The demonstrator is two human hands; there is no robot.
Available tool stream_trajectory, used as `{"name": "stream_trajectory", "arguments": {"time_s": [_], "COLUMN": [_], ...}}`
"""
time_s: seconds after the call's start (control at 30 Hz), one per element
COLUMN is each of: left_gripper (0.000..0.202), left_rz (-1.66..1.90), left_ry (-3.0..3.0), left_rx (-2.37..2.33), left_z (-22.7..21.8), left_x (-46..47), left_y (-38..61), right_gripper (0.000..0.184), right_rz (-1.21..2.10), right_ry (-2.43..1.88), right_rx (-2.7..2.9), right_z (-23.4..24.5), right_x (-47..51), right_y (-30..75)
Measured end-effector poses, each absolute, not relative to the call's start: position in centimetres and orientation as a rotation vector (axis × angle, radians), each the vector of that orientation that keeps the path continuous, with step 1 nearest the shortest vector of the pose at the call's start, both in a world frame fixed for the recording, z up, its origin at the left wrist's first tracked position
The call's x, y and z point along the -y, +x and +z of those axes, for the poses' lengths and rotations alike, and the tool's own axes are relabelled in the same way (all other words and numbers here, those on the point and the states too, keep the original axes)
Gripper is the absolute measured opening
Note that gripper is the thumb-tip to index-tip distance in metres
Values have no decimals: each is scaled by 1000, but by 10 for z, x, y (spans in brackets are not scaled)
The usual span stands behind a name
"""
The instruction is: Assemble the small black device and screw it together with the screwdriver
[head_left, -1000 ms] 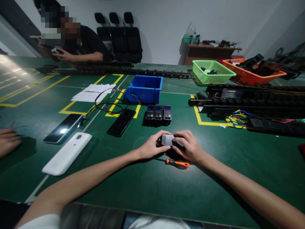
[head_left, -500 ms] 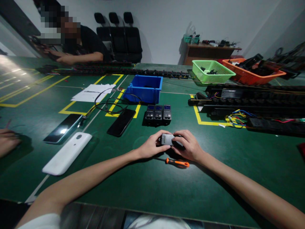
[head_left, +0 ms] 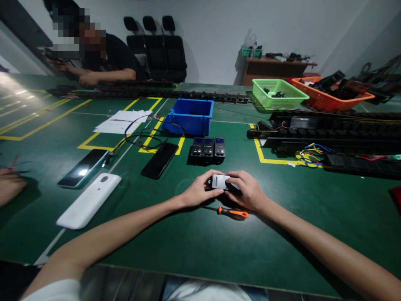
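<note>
Grey-faced small module (head_left: 220, 181): lies on the near side of the blue bin (head_left: 191, 117), well apart from it and a little to the right, low over the green surface (head_left: 203, 251). Whether it rests on the surface cannot be told.

Left hand (head_left: 198, 193): fingers clamped on the module's left end.

Right hand (head_left: 247, 193): fingers clamped over the module's right end, covering a dark part there.

Black units (head_left: 208, 149): 3 in a row with small blue displays, just on the near side of the blue bin, between it and the module.

Screwdriver (head_left: 233, 213): orange handle, lying flat, farther from the blue bin than both hands and just beside the right wrist.

Black phone (head_left: 159, 160): dark face up, near-left of the blue bin.

Black cable (head_left: 144, 136): loose loops just left of the blue bin.

Paper sheet (head_left: 120, 121): white, left of the blue bin, under part of the cable.

Second phone (head_left: 83, 168) and white case (head_left: 89, 201): well left of the blue bin, on its near side.

Green basket (head_left: 278, 94) and orange basket (head_left: 332, 96): right of the blue bin, on its far side.

Co-worker's hand (head_left: 9, 186): far left of the blue bin, at the frame edge.
</note>
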State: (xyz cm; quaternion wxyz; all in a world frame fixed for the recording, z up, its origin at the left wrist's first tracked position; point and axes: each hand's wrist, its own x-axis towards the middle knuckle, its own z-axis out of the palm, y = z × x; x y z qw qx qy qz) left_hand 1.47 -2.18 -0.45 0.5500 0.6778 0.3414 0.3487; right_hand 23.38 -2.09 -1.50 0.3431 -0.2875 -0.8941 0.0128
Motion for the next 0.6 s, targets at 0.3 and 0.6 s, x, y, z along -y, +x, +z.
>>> {"name": "stream_trajectory", "arguments": {"time_s": [0.3, 0.6], "left_gripper": [51, 52], "left_rz": [931, 1000], "left_ry": [1416, 1183], "left_rx": [-771, -733], "left_z": [-12, -10], "left_x": [16, 11], "left_y": [12, 11], "right_gripper": [46, 68], "right_rz": [212, 242], "right_ry": [-700, -661], "right_rx": [2363, 2379], "right_z": [-13, -13], "right_x": [21, 22], "right_y": [242, 244]}}
